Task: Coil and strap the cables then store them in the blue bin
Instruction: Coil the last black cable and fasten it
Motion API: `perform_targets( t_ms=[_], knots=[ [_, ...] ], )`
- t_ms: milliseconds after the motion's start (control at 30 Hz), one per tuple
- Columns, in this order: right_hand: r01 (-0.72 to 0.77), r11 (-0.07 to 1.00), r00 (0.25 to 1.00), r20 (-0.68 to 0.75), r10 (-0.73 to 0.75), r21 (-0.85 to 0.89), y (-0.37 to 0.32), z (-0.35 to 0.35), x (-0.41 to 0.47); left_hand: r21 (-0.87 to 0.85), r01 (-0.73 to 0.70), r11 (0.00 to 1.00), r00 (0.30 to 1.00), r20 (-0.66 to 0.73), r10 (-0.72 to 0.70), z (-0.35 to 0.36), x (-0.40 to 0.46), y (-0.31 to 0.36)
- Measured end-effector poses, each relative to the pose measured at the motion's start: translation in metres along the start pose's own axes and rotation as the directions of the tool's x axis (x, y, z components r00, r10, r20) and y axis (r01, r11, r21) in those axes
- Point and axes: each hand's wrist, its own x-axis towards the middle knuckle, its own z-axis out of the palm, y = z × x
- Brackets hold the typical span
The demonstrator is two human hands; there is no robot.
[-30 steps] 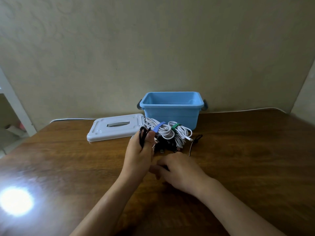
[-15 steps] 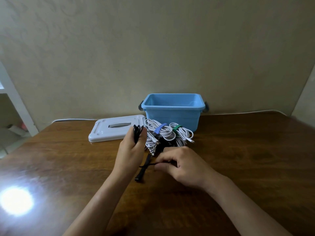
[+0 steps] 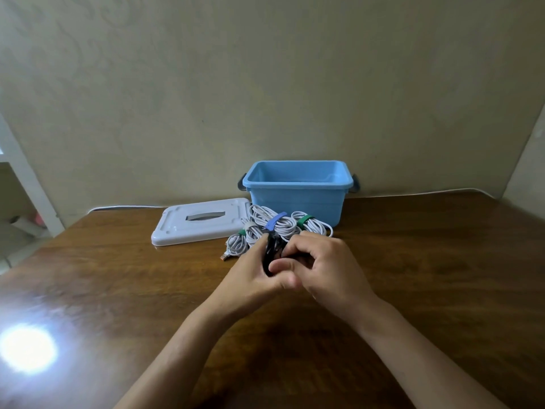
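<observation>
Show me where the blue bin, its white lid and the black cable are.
blue bin (image 3: 295, 202), head view, on its front wall.
white lid (image 3: 180, 228), head view, on its flat top left of the handle.
black cable (image 3: 269, 252), head view, on the coil between the hands.

Two bare forearms and hands, left (image 3: 253, 273) and right (image 3: 327, 270); no sleeves, rings, watch or gloves visible.

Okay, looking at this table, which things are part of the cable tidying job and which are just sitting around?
Part of the job:
- black cable, held between left hand and right hand
- white coiled cables with blue strap and green strap
- blue bin, open

Just lying about:
- white lid left of the bin
- white cord along the wall
</observation>
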Motion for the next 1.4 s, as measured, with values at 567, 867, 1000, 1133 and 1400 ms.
perform_targets(
  t_ms=[567, 867, 1000, 1133, 1400],
  knots=[
    [-0.124, 0.991, 0.992, 0.013, 0.125, -0.054, 0.010, -0.016, 0.006, -0.197, 0.059, 0.979, 0.950, -0.291, -0.116, 0.000, 0.004, -0.002],
    [-0.200, 0.978, 0.976, -0.073, 0.203, 0.053, 0.008, -0.004, 0.001, -0.160, 0.014, 0.987, 0.972, -0.230, -0.051, 0.007, 0.004, -0.001],
    [-0.208, 0.977, 0.978, -0.024, 0.209, 0.035, 0.011, -0.002, 0.000, -0.137, -0.043, 0.990, 0.984, -0.179, 0.018, 0.013, 0.003, 0.001],
    [-0.204, 0.979, 0.978, 0.048, 0.205, -0.024, 0.012, 0.005, -0.003, -0.012, -0.131, 0.991, 0.973, -0.194, 0.126, 0.015, 0.002, 0.007],
    [-0.231, 0.968, 0.944, 0.217, 0.248, -0.100, 0.003, 0.011, -0.002, -0.119, -0.054, 0.991, 0.878, -0.479, -0.010, 0.000, 0.004, 0.002]
  ],
)
